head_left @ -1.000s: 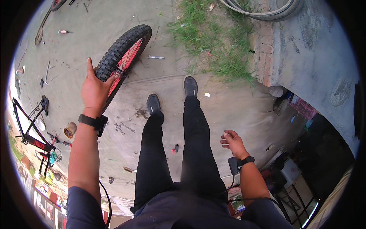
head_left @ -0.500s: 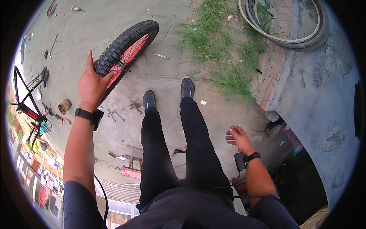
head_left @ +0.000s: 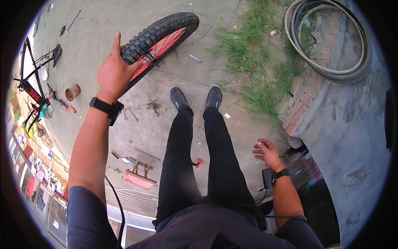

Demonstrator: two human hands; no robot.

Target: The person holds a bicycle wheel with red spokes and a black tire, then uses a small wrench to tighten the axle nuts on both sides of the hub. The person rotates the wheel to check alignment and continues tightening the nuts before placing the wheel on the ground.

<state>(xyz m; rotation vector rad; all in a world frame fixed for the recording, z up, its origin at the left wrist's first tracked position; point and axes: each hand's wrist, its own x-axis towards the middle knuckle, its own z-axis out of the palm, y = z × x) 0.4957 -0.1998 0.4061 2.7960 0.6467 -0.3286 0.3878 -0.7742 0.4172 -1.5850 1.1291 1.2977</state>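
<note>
A bicycle wheel (head_left: 166,36) with a knobby black tyre and red rim stands tilted on the concrete ahead and left of my feet. My left hand (head_left: 114,70) grips its near side, thumb across the tyre toward the spokes and index finger stretched along the outside. The palm side of this hand is hidden. My right hand (head_left: 267,152) hangs in the air at the right, away from the wheel, its fingers loosely bent and apart. Nothing I can make out lies in it. Right of the wheel, a small wrench (head_left: 193,57) rests on the ground.
Several bare tyres (head_left: 352,74) lie at the upper right, beside grass (head_left: 257,83) and a brick edge. On the left are a black bicycle frame (head_left: 33,93), a rusty can (head_left: 72,92) and scattered tools. A small pink-topped stool (head_left: 139,179) lies left of my legs.
The view has shifted, so the wheel and ground appear farther right. My feet have moved closer together. My left hand keeps its hold on the wheel; my right hand stays off to the side.
</note>
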